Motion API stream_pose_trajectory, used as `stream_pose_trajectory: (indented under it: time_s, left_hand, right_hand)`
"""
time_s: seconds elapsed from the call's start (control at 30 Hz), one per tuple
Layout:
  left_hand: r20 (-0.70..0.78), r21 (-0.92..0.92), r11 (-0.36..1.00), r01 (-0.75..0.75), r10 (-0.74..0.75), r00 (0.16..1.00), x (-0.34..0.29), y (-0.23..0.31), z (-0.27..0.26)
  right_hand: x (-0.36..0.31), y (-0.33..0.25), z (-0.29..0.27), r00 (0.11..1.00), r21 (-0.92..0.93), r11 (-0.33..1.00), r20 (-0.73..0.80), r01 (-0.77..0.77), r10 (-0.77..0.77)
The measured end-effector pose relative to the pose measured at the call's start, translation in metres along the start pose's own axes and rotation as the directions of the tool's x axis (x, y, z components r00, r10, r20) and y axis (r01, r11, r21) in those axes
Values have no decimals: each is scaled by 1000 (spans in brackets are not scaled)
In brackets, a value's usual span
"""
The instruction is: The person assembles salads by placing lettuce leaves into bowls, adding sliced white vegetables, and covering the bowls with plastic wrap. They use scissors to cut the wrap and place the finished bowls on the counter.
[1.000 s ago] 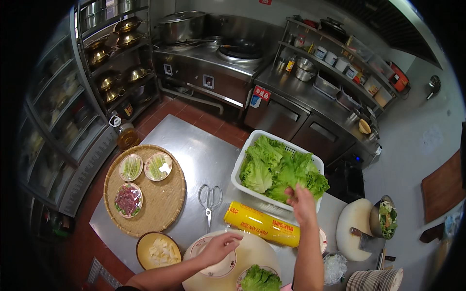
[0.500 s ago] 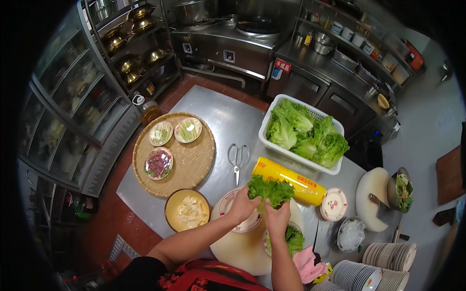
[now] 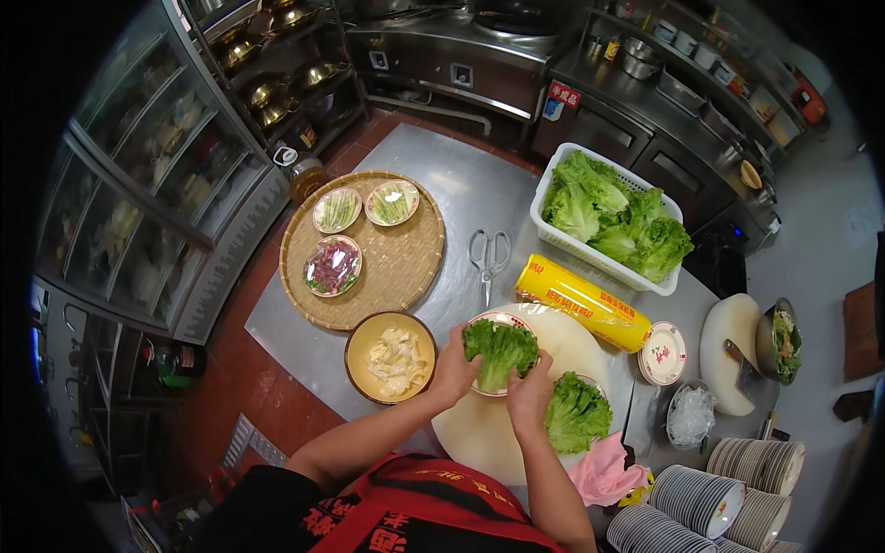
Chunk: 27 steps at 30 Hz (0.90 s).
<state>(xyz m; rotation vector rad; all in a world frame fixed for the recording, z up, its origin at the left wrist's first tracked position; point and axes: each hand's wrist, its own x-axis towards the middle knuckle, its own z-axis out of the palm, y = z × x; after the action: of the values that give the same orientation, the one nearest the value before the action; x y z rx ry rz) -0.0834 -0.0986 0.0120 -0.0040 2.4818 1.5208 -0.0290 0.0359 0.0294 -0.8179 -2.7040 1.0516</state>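
A green lettuce leaf (image 3: 501,356) lies spread over a small patterned plate (image 3: 499,318) on the round white cutting board (image 3: 475,452). My left hand (image 3: 454,370) grips the leaf's left edge at the plate rim, fingers bent and partly hidden. On the other side my right hand (image 3: 531,388) pinches the leaf's right edge. Just right of that hand, a second lettuce leaf (image 3: 577,415) covers another plate, of which only a bit of rim shows. To the left stands a brown-rimmed yellow bowl (image 3: 354,378) with pale cut pieces in it.
A woven tray (image 3: 396,276) carries three wrapped plates. Scissors (image 3: 487,263) lie beside a yellow cling film box (image 3: 583,302). Behind is a white basket (image 3: 604,264) of lettuce. At right are a small plate (image 3: 662,354), a cleaver (image 3: 749,376), plate stacks (image 3: 698,500) and a pink cloth (image 3: 608,472).
Both hands have lowered the lettuce leaf from above onto the plate, where it now lies spread. The whole view has shifted slightly.
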Motion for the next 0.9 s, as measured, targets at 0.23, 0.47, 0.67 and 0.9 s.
stream_pose_trajectory:
  time_s: [0.23,0.47,0.67,0.9]
  left_hand:
    - [-29,-151,974,-171,169,985,2,3,-7]
    - [-78,255,882,-396,427,901,2,-2,-6]
    - [85,551,660,-510,564,821,6,-12,-18]
    - [97,519,681,-517,554,827,4,-4,-19]
  right_hand:
    - [3,-14,-9,999,42,998,-19,40,-39]
    - [1,-14,-11,996,-135,988,37,79,-75]
    - [2,-18,-17,995,-223,972,72,77,-62]
    - [6,-16,-16,997,-198,978,67,62,-49]
